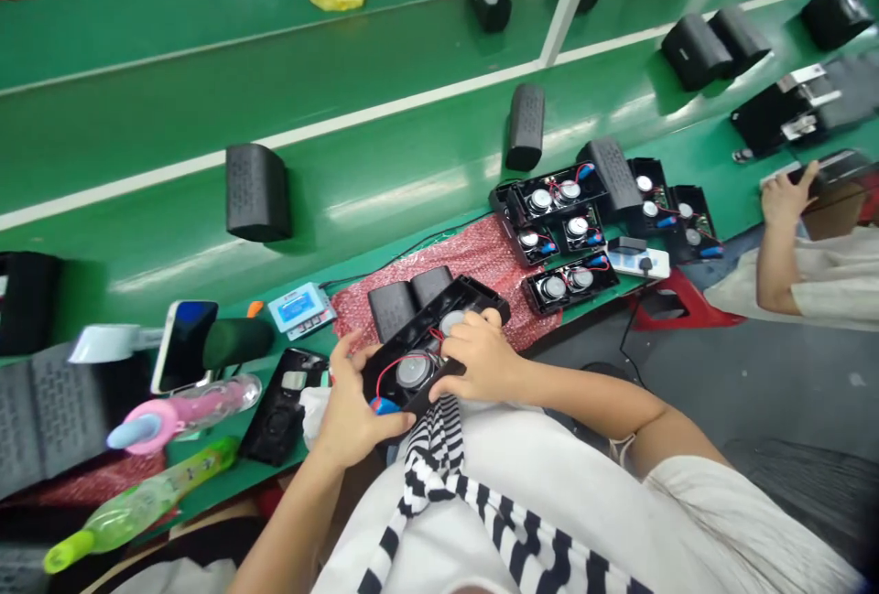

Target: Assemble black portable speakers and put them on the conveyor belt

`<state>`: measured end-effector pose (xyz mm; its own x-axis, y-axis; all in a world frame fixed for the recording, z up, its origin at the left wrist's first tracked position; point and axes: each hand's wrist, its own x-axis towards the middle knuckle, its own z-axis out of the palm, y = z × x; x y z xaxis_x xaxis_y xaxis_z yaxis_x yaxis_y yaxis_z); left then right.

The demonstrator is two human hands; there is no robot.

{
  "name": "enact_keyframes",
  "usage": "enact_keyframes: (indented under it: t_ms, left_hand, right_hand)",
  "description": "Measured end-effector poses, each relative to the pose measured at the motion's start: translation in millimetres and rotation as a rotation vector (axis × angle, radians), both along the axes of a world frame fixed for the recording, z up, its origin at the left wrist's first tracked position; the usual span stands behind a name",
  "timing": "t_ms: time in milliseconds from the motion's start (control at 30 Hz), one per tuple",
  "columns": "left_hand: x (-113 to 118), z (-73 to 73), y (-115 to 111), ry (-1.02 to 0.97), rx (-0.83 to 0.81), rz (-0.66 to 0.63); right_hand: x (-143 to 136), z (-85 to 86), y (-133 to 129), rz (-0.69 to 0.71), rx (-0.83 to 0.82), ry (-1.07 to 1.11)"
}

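An open black speaker housing (405,335) is held tilted close to my body, with two round silver drivers, red wires and a blue part showing inside. My left hand (353,402) grips its left end, thumb along the near edge. At the other end my right hand (477,351) is wrapped over the near side, fingers at the upper driver. Behind the housing, two dark speaker covers (393,308) rest on red bubble wrap (439,257). Several more open housings with drivers (567,283) lie to the right.
On the left are a blue-screened device (297,308), a phone (184,347), a pink-topped bottle (206,404), a green bottle (141,504) and a black panel (278,411). A power strip (638,262) lies right. Another person's hand (786,200) is at the far right. Speakers (257,193) stand on the green surface beyond.
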<state>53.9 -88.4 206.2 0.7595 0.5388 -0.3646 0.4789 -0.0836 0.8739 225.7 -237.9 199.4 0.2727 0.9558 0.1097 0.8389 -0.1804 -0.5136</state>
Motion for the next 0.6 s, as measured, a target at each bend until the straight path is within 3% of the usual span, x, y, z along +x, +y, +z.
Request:
enact_keyframes:
  t_ms: [200, 433, 600]
  left_hand:
    - [1, 7.6, -15, 0.085, 0.097, -0.095]
    - [14, 13.2, -25, 0.166, 0.472, -0.155]
    - [19, 11.1, -23, 0.139, 0.428, -0.19]
  right_hand:
    - [-12, -8.0, -23, -0.091, 0.022, 0.024]
    - [-5, -20.6, -35, -0.004, 0.009, -0.136]
    - [-3, -28.5, -36, -0.062, 0.031, -0.053]
